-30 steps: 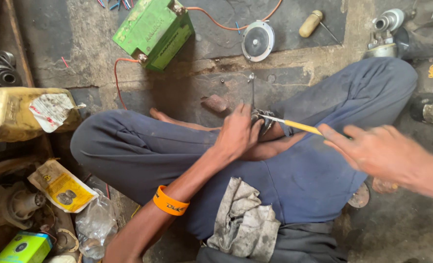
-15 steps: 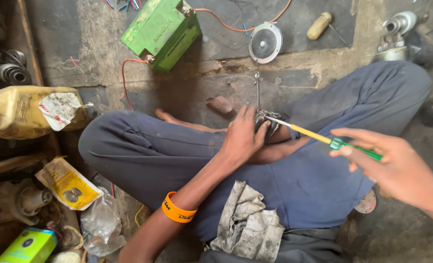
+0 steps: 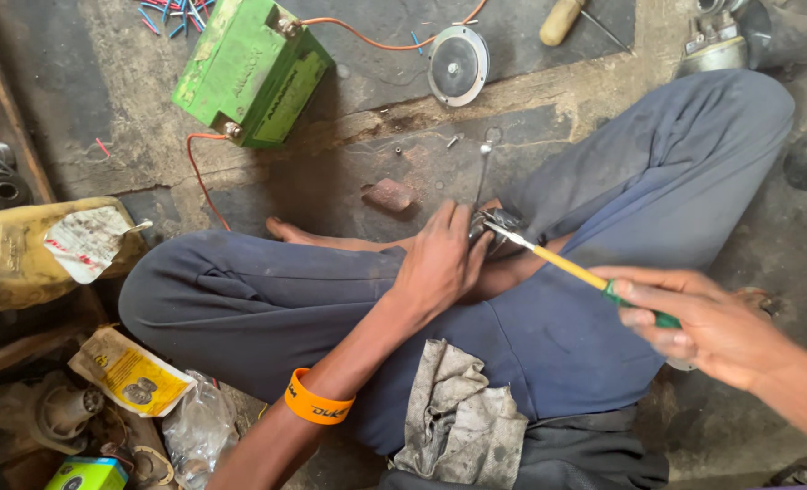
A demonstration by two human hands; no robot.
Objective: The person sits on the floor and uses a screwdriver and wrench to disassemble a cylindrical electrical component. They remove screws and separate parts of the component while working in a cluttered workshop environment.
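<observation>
I sit cross-legged on a dirty concrete floor in dark blue trousers [image 3: 594,191]. My left hand [image 3: 440,263], with an orange band [image 3: 317,406] on the wrist, presses down on a small dark metal part [image 3: 496,220] resting on my crossed legs. My right hand [image 3: 703,322] grips the green handle of a yellow-shafted screwdriver [image 3: 567,265], whose tip touches that part. A thin metal rod [image 3: 482,172] stands up from the part.
A green battery [image 3: 249,73] with orange wires sits at the far left, a round grey horn [image 3: 458,65] beside it. A yellow jug [image 3: 31,249], packets and metal parts crowd the left. A dirty rag [image 3: 462,422] lies on my lap.
My right hand took hold of the screwdriver handle and now steers it with the tip on the part. The left hand stayed on the part.
</observation>
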